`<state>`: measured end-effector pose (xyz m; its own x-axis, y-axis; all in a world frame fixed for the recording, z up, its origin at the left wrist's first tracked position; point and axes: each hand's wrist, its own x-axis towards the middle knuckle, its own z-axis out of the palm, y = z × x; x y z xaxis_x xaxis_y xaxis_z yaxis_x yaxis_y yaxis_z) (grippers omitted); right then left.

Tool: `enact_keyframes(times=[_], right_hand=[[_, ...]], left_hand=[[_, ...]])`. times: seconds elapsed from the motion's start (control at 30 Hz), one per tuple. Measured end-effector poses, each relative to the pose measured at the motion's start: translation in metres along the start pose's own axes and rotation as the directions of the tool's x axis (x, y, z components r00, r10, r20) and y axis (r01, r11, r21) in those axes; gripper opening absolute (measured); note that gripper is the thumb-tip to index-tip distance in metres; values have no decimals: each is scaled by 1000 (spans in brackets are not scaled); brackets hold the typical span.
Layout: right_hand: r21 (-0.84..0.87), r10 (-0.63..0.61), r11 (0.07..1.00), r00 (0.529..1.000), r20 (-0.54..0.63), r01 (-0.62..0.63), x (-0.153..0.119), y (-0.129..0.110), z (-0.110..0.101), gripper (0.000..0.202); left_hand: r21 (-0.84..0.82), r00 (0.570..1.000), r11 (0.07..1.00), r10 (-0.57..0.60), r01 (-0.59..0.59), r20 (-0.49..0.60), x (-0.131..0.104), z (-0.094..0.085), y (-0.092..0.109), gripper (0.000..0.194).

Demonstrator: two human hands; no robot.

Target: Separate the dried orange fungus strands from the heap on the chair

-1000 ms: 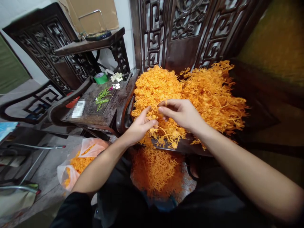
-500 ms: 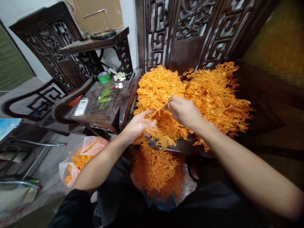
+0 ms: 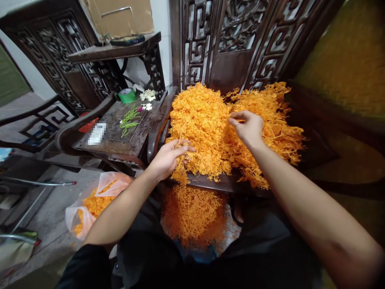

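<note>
Two heaps of orange branching plastic sprigs lie side by side on a dark wooden seat: a dense left heap and a looser right heap with longer stems. At the front left of the dense heap, my left hand is closed on an orange sprig, its frilly end hanging below the fingers. My right hand is over the place where the heaps meet, thumb and forefinger pinched together. What lies between those fingertips is too small to tell. Below the seat's edge, between my legs, is a mass of bare orange stems.
To the left, a dark wooden side table bears green tape, green stems and white flower pieces. A plastic bag of orange pieces is on the floor. A carved wooden backrest rises behind the heaps.
My right hand has moved right and slightly up, away from my left hand. The stem stretched between both hands is no longer there. My left hand stays low, still holding a sprig. The view has shifted slightly.
</note>
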<state>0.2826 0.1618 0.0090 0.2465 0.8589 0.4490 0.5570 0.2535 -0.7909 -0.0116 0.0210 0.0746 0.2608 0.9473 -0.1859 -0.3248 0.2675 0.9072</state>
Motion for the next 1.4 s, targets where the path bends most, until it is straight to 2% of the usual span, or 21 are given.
enact_keyframes(times=[0.07,0.2,0.3,0.37,0.43,0.5,0.57,0.6,0.63,0.73,0.8,0.83,0.87,0.93,0.97,1.0,1.07,1.13,1.2,1.3,1.4], right_hand=[[-21,-6,1000,998,-62,4,5,4,-3,17],[-40,6,999,994,108,-1,6,5,-9,12],[-33,-103,994,991,88,106,3,0,-7,13],[-69,-179,979,969,170,193,1,-10,-6,13],[-117,-235,953,926,296,280,-5,-26,-7,13],[-119,-332,918,896,294,379,-14,-49,-12,17],[-36,-435,889,867,244,456,-29,-77,-18,21],[43,-456,886,848,269,462,-38,-92,-20,20],[121,-467,882,810,354,455,-48,-105,-21,20],[277,-506,862,680,530,425,-74,-135,-18,21],[326,-523,852,671,526,409,-85,-143,-14,16],[338,-507,861,702,500,381,-88,-144,-13,14],[342,-463,880,757,461,330,-87,-144,-12,14],[364,-290,917,900,325,164,-80,-137,-15,13],[396,-178,916,954,240,71,-74,-132,-17,13],[439,-73,899,983,168,-8,-68,-126,-20,14],[523,38,847,992,120,-96,-57,-116,-25,16],[555,50,817,978,204,-158,-52,-109,-27,16],[553,42,799,939,341,-237,-56,-108,-24,16],[527,29,764,837,547,-371,-72,-118,-15,11],[452,-80,823,718,691,-344,-90,-133,-10,25]], left_hand=[[-30,1000,1000,5,-6,-13,0,2,0,25],[-96,1000,995,-9,8,-10,1,2,1,28],[-161,999,987,-13,19,34,1,1,2,30],[-189,998,982,-13,24,59,1,1,3,37],[-194,998,981,-7,18,57,2,2,3,44],[-175,999,985,1,5,34,2,3,2,43],[-153,1000,988,12,-10,13,3,4,0,36],[-147,1000,989,20,-19,5,4,4,-1,33],[-143,999,989,32,-32,-3,5,5,-3,30],[-116,996,990,76,-80,-38,8,5,-7,28],[-68,992,991,107,-111,-63,9,5,-7,27],[-40,989,991,124,-128,-78,10,5,-6,27],[-16,985,989,144,-146,-92,9,4,-4,26],[9,973,979,201,-202,-113,8,2,2,24],[4,963,970,242,-243,-120,6,1,5,23],[-12,951,958,283,-287,-124,5,0,9,22],[-59,933,936,340,-348,-116,1,-2,15,18],[-112,937,931,342,-348,-72,-3,-2,19,15],[-161,950,937,313,-309,3,-7,-1,19,15],[-191,957,944,284,-268,64,-10,5,16,21],[-148,963,955,266,-257,43,-9,13,10,30]])
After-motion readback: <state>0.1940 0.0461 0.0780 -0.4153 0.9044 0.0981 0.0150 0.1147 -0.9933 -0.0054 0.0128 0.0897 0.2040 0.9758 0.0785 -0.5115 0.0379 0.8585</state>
